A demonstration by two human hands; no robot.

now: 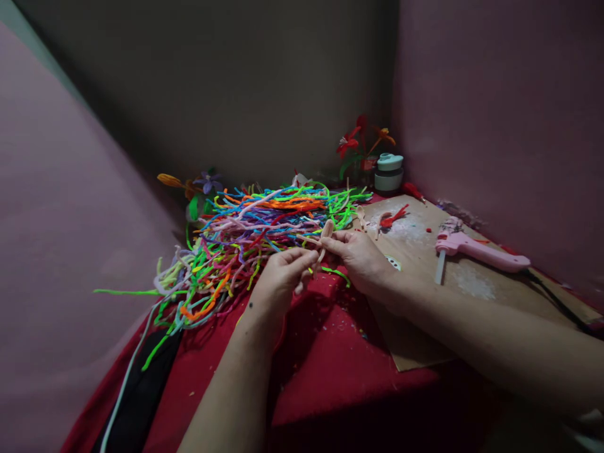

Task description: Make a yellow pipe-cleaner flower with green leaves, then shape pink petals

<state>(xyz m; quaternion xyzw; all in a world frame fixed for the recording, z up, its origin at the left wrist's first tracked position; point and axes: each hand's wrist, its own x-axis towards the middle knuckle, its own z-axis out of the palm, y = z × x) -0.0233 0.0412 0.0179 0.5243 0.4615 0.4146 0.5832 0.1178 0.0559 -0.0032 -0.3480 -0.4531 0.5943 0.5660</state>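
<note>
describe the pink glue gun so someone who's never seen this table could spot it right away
Start at the brown cardboard sheet on the right half of the red cloth. The glue gun lies flat on it near the pink wall, right of the right hand. Alone there it is smooth pink plastic, with a white stick at its end.

Pale peach pipe cleaner (322, 245), bent into a loop, upright, before the multicoloured pipe cleaner pile (245, 239)

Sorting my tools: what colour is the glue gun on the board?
Pink glue gun, seen in the head view.
</note>
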